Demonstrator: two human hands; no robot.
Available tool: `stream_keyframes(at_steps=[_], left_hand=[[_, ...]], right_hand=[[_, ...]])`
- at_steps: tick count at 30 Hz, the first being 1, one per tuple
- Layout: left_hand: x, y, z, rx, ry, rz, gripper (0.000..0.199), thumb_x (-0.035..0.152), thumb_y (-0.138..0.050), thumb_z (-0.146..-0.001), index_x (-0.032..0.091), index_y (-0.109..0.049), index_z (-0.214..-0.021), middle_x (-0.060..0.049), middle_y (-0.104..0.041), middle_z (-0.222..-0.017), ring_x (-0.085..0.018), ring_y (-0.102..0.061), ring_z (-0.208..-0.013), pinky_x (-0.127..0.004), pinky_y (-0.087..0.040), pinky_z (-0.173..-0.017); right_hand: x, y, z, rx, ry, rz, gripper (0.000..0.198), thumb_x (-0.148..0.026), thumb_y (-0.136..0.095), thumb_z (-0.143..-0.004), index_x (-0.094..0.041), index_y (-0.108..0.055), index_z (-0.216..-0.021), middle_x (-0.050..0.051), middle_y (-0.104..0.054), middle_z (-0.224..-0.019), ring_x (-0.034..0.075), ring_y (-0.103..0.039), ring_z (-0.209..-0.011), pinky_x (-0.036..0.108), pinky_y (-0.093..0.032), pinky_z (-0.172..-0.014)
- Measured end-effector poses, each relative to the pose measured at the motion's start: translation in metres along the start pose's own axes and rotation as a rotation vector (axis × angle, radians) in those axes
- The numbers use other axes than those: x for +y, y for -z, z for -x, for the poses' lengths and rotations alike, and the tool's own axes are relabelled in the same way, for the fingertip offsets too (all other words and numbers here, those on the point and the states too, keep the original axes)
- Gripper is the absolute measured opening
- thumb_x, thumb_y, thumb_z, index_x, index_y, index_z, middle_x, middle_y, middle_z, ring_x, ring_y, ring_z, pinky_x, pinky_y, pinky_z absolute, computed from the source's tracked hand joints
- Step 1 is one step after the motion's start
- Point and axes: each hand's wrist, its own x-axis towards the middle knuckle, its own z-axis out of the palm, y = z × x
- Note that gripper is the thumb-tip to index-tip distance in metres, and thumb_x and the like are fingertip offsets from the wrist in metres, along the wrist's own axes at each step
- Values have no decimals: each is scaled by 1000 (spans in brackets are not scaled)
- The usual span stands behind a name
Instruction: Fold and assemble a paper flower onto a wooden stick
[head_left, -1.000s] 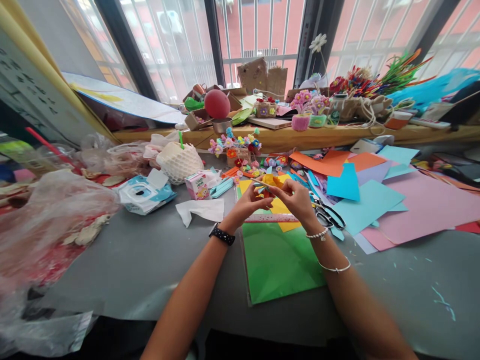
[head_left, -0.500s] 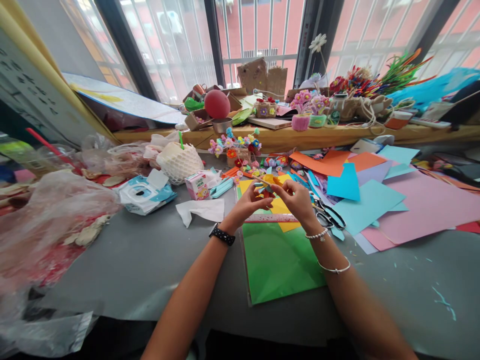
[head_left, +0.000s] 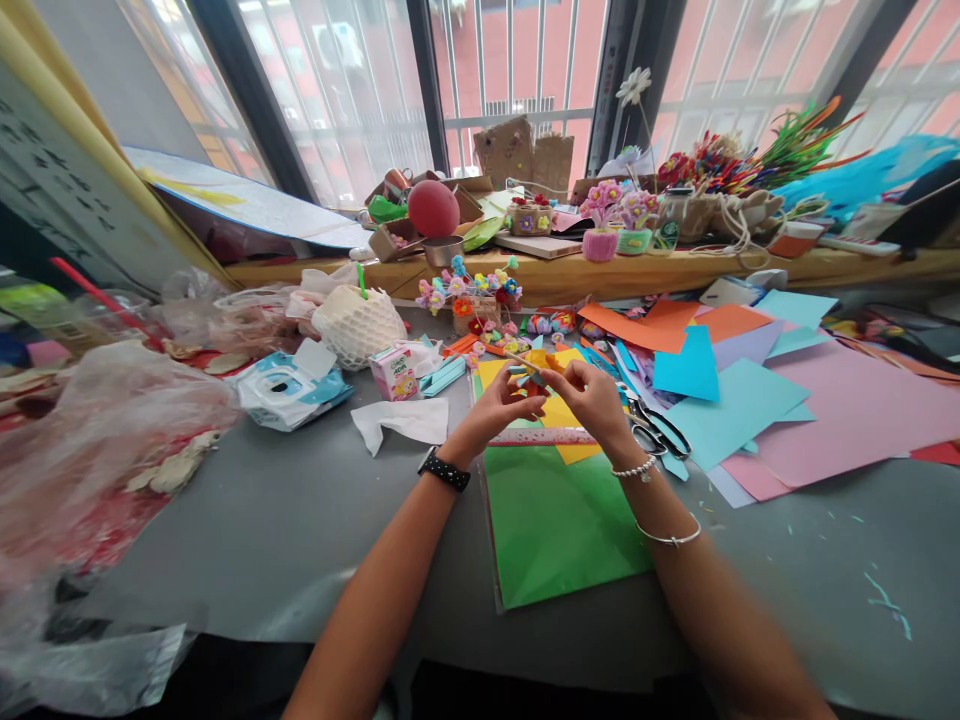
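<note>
My left hand (head_left: 504,410) is closed, its fingertips pinching a small coloured paper piece, of which light blue and orange bits show. In the pinched fingers of my right hand (head_left: 589,398) is a thin light-brown stick (head_left: 523,362), slanting across toward the left fingertips. The two hands nearly meet, and the fingers hide much of what lies between them. Beneath them are yellow paper (head_left: 577,453), a pink-patterned strip (head_left: 510,437) and a green paper pack (head_left: 562,530). Dark-handled scissors (head_left: 661,430) lie just right of my right wrist.
Coloured paper sheets (head_left: 862,400) spread over the table's right side. To the left are a wipes pack (head_left: 289,388), a small pink box (head_left: 394,372), a white tissue (head_left: 401,420) and plastic bags (head_left: 127,430). A flower basket (head_left: 476,312) stands behind; crafts crowd the windowsill (head_left: 315,272).
Both hands stay in nearly the same place. The fingers and the small paper piece between them have shifted very slightly.
</note>
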Motion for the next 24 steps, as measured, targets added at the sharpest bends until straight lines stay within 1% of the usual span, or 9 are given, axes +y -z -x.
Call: stream_keyframes(at_steps=[4, 7, 13, 19, 24], left_hand=[[0, 0, 0, -8, -12, 13, 67, 24, -67, -65, 25, -34, -123, -3, -56, -92, -9, -58, -67, -25, -48, -65], [0, 0, 0, -8, -20, 21, 70, 23, -67, -65, 26, -32, -126, -3, -56, -94, -9, -58, -66, -25, -48, -64], [0, -1, 0, 2, -6, 15, 64, 24, -67, -66, 23, -37, -122, -3, -57, -89, -9, -58, -65, -26, -48, -64], [-2, -1, 0, -25, -6, 17, 72, 23, -67, -65, 26, -31, -127, -3, -56, -90, -10, -58, -68, -27, -47, -65], [2, 0, 0, -19, -34, 65, 67, 23, -66, -67, 23, -34, -126, -3, -57, -87, -9, -56, -66, -24, -45, -64]], right_hand=[[0, 1, 0, -7, 2, -23, 44, -57, -59, -64, -20, -37, -52, -5, -40, -50, 8, -34, -47, 24, -24, -46], [0, 0, -1, 14, 28, -25, 44, -55, -62, -61, -20, -38, -52, -5, -40, -51, 8, -35, -48, 24, -25, -47], [-1, 0, 0, 36, 19, -70, 43, -54, -54, -70, -20, -35, -51, -5, -37, -49, 8, -32, -46, 24, -25, -46], [-2, 3, 0, 102, -15, -100, 43, -53, -58, -67, -20, -35, -53, -6, -36, -50, 8, -32, -46, 24, -26, -46], [0, 6, -1, 194, -30, -138, 42, -53, -53, -72, -20, -34, -53, -6, -32, -49, 8, -29, -46, 24, -25, -46]])
